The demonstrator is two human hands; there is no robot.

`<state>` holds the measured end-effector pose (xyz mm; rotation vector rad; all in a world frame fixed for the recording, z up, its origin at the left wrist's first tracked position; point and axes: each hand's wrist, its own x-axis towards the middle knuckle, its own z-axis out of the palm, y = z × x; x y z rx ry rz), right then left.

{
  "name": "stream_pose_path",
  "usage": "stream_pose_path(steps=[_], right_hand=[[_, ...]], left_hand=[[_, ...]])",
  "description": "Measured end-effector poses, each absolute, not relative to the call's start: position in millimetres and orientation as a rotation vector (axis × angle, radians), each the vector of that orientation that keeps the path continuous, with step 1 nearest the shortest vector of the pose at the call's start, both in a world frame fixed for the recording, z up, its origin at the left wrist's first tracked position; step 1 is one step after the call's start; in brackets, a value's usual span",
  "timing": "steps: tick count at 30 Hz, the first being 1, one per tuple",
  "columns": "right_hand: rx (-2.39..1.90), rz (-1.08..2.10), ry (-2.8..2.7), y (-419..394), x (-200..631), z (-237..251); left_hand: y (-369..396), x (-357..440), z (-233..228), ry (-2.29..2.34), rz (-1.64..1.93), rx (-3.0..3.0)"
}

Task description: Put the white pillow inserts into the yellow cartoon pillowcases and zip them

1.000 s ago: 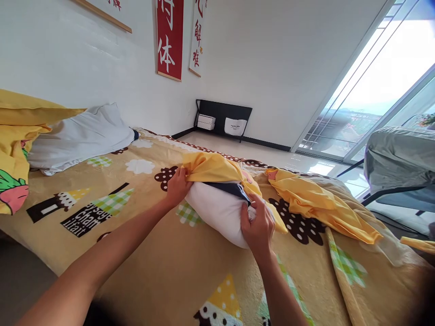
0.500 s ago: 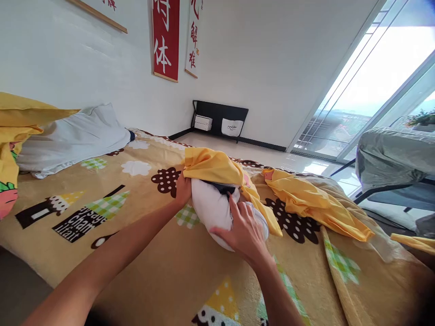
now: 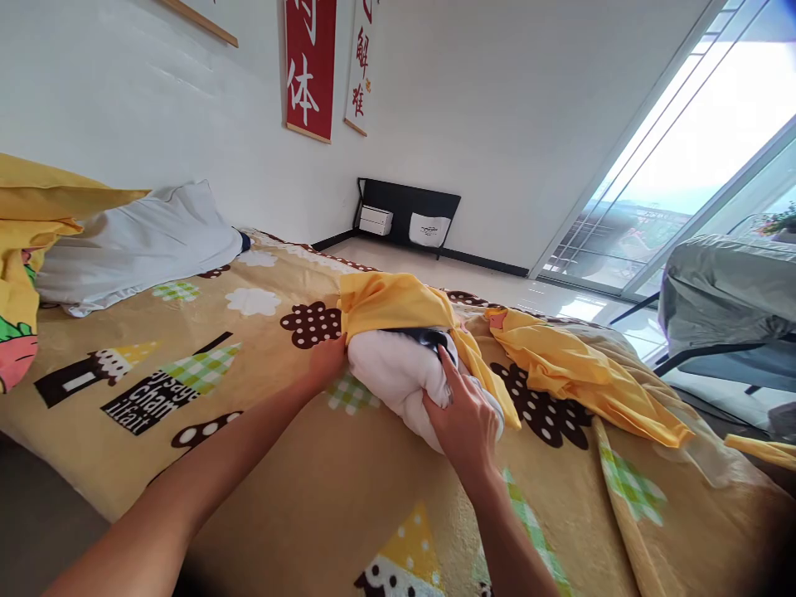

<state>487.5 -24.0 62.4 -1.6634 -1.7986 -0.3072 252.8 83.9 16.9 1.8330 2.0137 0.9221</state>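
White pillow (image 3: 385, 365) on the patterned blanket (image 3: 298, 522), far side under a yellow cover (image 3: 398, 304).
Our right hand (image 3: 463, 410) bunches its right end between thumb and fingers; our left hand (image 3: 328, 361) meets its left edge, fingertips hidden, grip we cannot tell.

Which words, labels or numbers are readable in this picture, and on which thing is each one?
"体": red banner; the sign above is cut off.
"解难": white banner; the sign above is cut off.
"cham": printed on the blanket; the lines above and below are unclear.
White bag: dark print too small to read.
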Motion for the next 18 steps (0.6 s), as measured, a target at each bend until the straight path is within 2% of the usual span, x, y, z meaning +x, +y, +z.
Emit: stream_pose_path(steps=[4,8,13,18], right_hand=[[-1.632,-0.259,-1.761,-22,488,64],[-1.632,-0.207,-1.761,-23,492,68],[-1.609,-0.152,-1.977,-26,491,70],[-1.627,-0.182,-2.184,-31,479,65]], left_hand=[[80,243,18,2.131,0.750,1.924],[76,253,31,2.120,0.762,2.000],[81,265,54,2.071,1.161,2.163],[95,268,60,1.773,1.489,2.098]])
